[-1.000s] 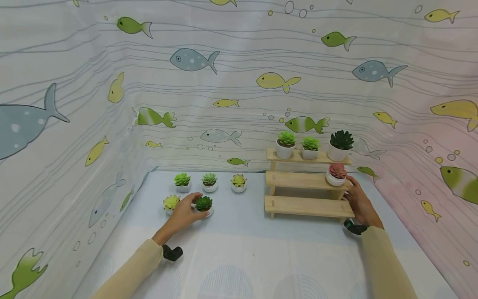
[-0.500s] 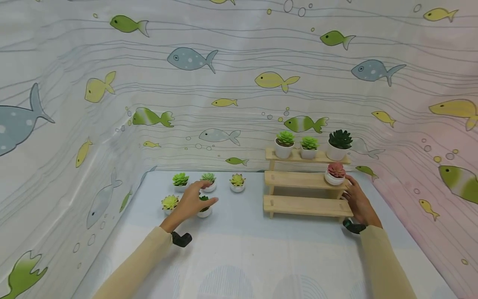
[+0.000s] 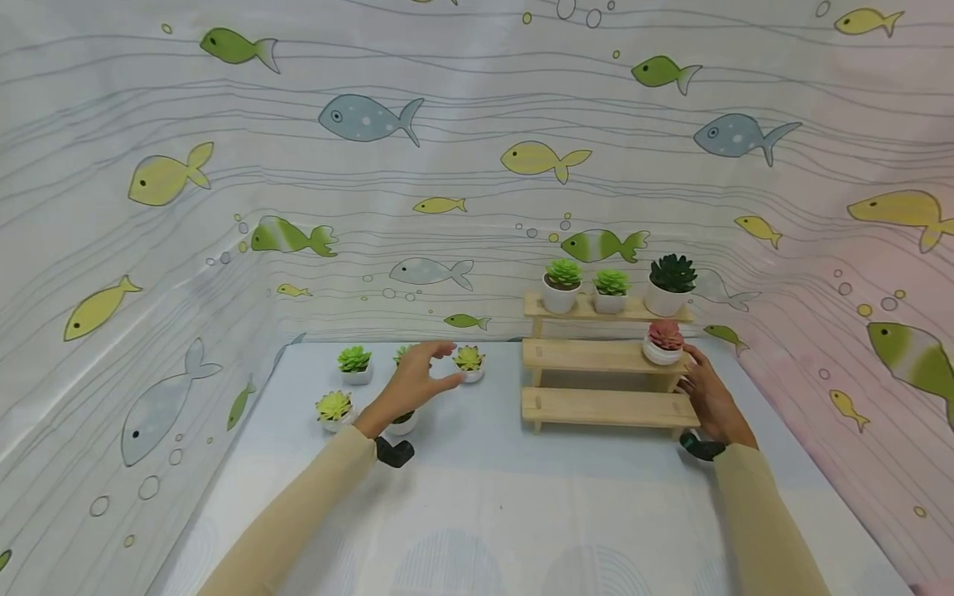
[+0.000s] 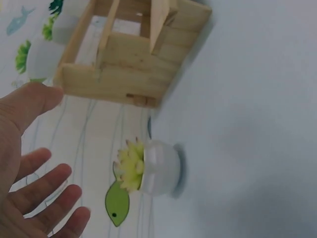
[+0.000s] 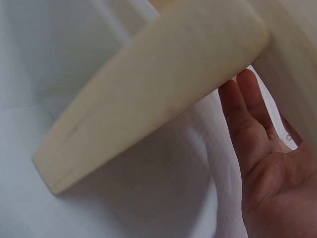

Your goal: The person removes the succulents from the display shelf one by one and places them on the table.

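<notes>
My left hand [image 3: 411,385] reaches over the table with thumb and fingers spread, holding nothing. Just beyond its fingertips stands a small yellow-green potted succulent with reddish tips [image 3: 469,360]; in the left wrist view its white pot [image 4: 162,167] is apart from the hand. Under and behind this hand, two other green succulents are partly hidden. My right hand [image 3: 714,404] is at the right end of a three-step wooden stand [image 3: 607,406], fingers fairly straight against the wood. Close above it, a pink succulent [image 3: 664,339] sits on the middle step.
Three green succulents in white pots stand on the top step, among them a dark one [image 3: 672,283]. On the table's left are a bright green succulent [image 3: 354,364] and a yellow one [image 3: 334,410]. Fish-printed cloth walls [image 3: 477,165] enclose the back and sides.
My left hand has left the dark green succulent at front and moved right and away from me, to the yellow-green one. The right hand stays by the stand. The head view has shifted slightly.
</notes>
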### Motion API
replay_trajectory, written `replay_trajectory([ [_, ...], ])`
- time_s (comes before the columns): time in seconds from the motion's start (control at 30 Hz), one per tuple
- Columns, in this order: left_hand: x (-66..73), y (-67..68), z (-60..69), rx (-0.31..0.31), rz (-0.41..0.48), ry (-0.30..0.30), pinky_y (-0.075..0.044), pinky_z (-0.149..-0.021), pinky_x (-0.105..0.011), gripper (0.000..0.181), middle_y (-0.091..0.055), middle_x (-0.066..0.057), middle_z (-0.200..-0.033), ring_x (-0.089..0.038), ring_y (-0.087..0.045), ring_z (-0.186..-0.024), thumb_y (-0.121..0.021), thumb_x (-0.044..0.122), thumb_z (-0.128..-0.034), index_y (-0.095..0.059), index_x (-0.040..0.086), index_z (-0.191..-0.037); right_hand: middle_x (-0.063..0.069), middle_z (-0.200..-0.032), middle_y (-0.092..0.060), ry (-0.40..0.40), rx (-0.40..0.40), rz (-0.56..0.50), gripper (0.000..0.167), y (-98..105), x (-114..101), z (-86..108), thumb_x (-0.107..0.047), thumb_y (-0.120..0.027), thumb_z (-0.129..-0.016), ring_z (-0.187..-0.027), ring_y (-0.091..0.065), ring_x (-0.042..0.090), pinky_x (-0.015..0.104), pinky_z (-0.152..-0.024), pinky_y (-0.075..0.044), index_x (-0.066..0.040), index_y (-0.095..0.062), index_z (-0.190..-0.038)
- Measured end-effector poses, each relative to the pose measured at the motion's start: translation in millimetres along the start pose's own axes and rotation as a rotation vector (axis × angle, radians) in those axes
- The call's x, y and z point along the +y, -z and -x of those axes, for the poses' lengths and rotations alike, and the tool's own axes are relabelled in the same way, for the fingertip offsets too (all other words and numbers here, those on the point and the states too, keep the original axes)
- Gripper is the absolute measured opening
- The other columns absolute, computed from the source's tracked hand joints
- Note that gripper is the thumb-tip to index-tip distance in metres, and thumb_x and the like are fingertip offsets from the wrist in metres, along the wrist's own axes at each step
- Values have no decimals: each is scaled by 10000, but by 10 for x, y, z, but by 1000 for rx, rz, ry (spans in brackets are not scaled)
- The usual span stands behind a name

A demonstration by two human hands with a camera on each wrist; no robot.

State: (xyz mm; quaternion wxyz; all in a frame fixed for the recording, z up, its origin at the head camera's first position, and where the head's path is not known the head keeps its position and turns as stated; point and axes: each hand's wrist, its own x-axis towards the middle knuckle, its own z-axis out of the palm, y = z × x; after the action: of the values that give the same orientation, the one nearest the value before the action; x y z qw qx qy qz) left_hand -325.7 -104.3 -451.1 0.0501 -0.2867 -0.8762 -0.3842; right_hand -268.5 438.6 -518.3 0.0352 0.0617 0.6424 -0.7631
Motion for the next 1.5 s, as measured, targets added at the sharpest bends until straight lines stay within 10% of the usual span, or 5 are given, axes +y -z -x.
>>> replay_trajectory([
  [0.73,653,-781,-745,-72,97,-170,-513,-965,-438,543,-668,-140,-1257,-269,-625,-1140,-788,304,-937,-611,42,-1378,16,-1568,-252,53,-25,20,432,75,9,32,-392,-386,-1127,-1307,-380,186,241,-877,-516,-471,-231,-1523],
  [1.5,1222,-1556,-1207,-103,330,-95,-524,-886,-228,442,-668,-86,-1173,-195,-651,-1063,-757,283,-963,-632,79,-1334,-67,-1429,-388,88,-74,-46,384,29,30,22,-297,-337,-1145,-1263,-420,163,282,-905,-514,-434,-274,-1498],
])
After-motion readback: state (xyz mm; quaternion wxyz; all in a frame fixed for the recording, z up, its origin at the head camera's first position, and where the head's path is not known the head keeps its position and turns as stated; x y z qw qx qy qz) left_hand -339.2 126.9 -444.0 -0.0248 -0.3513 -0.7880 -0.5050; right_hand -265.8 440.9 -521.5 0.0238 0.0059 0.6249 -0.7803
